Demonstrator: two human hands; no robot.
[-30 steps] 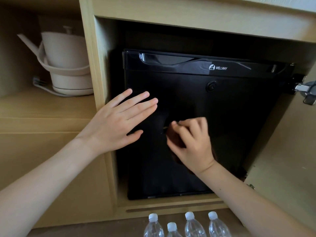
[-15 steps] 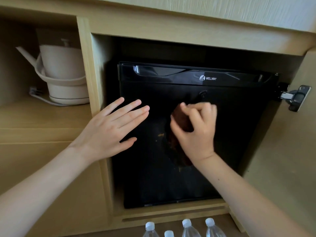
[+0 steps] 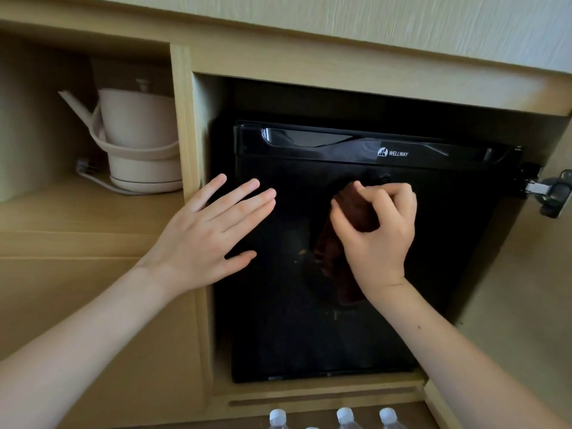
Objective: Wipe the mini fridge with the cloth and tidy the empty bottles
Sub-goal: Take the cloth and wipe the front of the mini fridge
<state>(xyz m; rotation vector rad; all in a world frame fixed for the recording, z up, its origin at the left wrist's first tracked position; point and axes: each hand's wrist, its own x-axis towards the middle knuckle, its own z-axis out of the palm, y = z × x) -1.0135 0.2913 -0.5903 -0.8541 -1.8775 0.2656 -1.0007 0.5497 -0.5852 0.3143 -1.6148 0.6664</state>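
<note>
Cloth (image 3: pixel 356 212), dark brown, bunched in the right hand (image 3: pixel 377 239) against the black door of the mini fridge (image 3: pixel 448 258). The thumb lies along the cloth's left edge and the curled fingers (image 3: pixel 390 193) hook over its top fold, so the upper part of the cloth sits pinched between thumb and fingers. The remainder hangs below the palm and beside the wrist, lying against the door. The gripped fold is just beside the round lock (image 3: pixel 383 178), on its lower left, beneath the "WELLWAY" badge (image 3: pixel 393 153).

Left hand (image 3: pixel 201 239): fingers straight and slightly spread, holding nothing. It is laid flat toward the door's left edge and overlaps the upright divider of the wooden cabinet (image 3: pixel 185 119). Whether the palm presses the door cannot be told.

Mini fridge: closed, standing in the right compartment of the cabinet. A metal hinge (image 3: pixel 554 193) shows at the compartment's right side.

Left compartment: pale kettle (image 3: pixel 139 134) on its base on the shelf (image 3: pixel 77 212), with a cord (image 3: pixel 93 178) just beside it.

Bottom edge of view: white-capped clear bottles (image 3: pixel 345 417), upright, in a row in front of the cabinet, well apart from both hands.
</note>
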